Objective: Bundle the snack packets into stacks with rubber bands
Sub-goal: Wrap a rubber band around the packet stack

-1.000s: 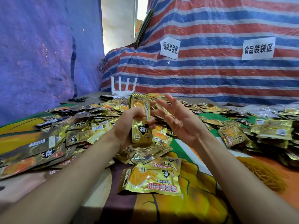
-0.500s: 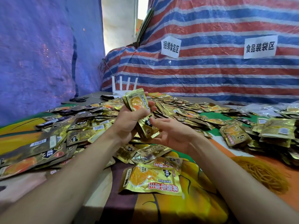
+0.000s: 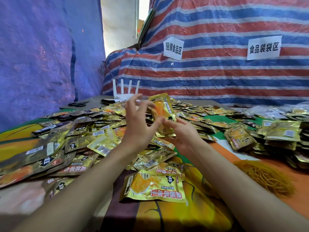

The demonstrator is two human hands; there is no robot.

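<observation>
Striped tarp (image 3: 217, 77) fills the back from 12 to 3 o'clock, blue tarp (image 3: 41, 56) from 9 to 11. 2 paper signs (image 3: 173, 48) are stuck on the stripes. Table (image 3: 192, 215) sits under a printed cloth, with loose packets (image 3: 83, 131) heaped across it from 9 through 2 o'clock.

Both forearms run from 6 o'clock to frame centre. Left hand (image 3: 138, 126) is raised, back toward me, all 5 digits splayed wide, gripping nothing I can confirm. Its fingertips are motion-smeared, and I cannot tell whether a band is looped over them.

Right hand (image 3: 181, 133) sits lower, at 3 o'clock of the left, palm up, fingers curled round the lower end of the stack of packets (image 3: 163, 109). Stack stands near upright over the heap, top leaning slightly toward 11 o'clock. Left thumb lies close to the stack's lower edge; I cannot resolve contact.

Rubber bands (image 3: 265, 180) lie in a tangled heap at 4 o'clock, well apart from both hands. Router (image 3: 125, 92) with 4 antennas stands at 12 o'clock, just behind the left fingertips. Scissors (image 3: 78, 103) at 10 o'clock, dark and small. Packets at 3 o'clock run off the frame edge; whether they are banded I cannot tell.
</observation>
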